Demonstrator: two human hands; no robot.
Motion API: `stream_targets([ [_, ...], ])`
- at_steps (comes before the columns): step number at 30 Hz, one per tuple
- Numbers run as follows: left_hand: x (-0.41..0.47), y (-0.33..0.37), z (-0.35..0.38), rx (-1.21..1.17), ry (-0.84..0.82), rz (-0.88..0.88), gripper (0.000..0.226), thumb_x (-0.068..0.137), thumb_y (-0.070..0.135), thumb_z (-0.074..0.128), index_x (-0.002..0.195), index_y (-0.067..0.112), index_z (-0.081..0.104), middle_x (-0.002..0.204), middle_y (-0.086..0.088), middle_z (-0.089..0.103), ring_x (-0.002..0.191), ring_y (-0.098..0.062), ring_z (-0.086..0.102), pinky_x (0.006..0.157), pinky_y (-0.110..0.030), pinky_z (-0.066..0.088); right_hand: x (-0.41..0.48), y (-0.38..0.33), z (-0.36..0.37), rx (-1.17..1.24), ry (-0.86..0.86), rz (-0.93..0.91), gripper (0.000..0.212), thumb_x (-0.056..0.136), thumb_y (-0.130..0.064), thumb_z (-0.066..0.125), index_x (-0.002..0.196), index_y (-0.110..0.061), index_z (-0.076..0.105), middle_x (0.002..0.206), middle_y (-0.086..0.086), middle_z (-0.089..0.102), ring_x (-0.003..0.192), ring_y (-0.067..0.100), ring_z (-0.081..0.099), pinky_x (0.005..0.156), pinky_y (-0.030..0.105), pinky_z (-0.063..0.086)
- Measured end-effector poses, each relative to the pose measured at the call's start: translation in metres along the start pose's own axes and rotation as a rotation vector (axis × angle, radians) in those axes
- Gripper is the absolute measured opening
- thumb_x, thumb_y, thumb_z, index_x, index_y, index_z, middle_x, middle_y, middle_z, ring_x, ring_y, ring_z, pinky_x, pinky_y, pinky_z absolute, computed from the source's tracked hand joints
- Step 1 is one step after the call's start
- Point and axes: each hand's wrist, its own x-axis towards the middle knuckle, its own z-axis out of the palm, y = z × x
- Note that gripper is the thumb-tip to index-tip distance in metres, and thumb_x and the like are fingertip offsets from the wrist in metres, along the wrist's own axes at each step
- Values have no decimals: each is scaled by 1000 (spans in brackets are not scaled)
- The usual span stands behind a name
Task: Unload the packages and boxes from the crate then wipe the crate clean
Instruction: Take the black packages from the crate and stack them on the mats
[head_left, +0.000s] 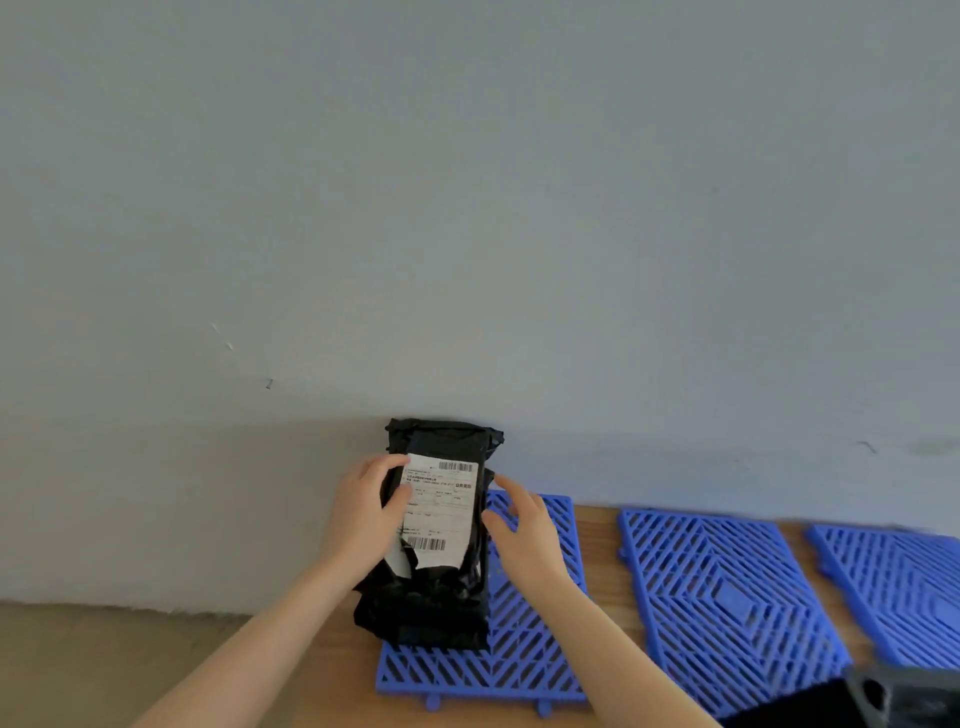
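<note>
A black plastic mailer package (441, 597) with a white shipping label stands on end on a blue grid mat (524, 654), leaning towards the grey wall. My left hand (366, 514) grips its left edge, thumb across the label. My right hand (524, 530) is just right of the package with fingers spread and relaxed, at or barely off its right edge. A dark corner of the crate (904, 696) shows at the bottom right; its inside is hidden.
Two more blue grid mats (727, 603) (898, 587) lie to the right on the wooden surface (602, 545). The grey wall (467, 208) rises directly behind them. Bare floor (104, 665) lies to the left.
</note>
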Motion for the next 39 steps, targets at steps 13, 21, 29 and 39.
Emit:
stream_targets([
  [13,-140,233,123,-235,-135,351,25,95,8,57,114,22,62,108,7,62,101,-5,58,84,-19,48,-164,70,-229,-104,330,-115,27,99,-27,50,124,-26,58,133,-5,48,110,6,50,86,16,37],
  [21,-243,334,226,-289,-316,426,23,91,5,61,108,21,64,102,4,65,94,-5,61,77,-11,45,-279,171,-355,-83,517,15,26,97,-24,52,122,-22,61,123,-5,51,92,5,52,84,20,41],
  [29,-286,408,327,-207,-624,499,31,89,20,67,112,38,56,105,11,61,99,-2,58,90,-20,46,-323,250,-436,-106,679,130,35,92,-20,58,126,-27,58,126,-6,51,114,10,49,95,23,40],
  [39,-297,464,451,-29,-792,674,64,75,47,78,130,36,48,121,17,46,110,-2,48,93,-24,46,-315,350,-509,-246,543,419,94,72,-26,75,147,-41,20,145,-2,30,131,22,31,100,45,46],
])
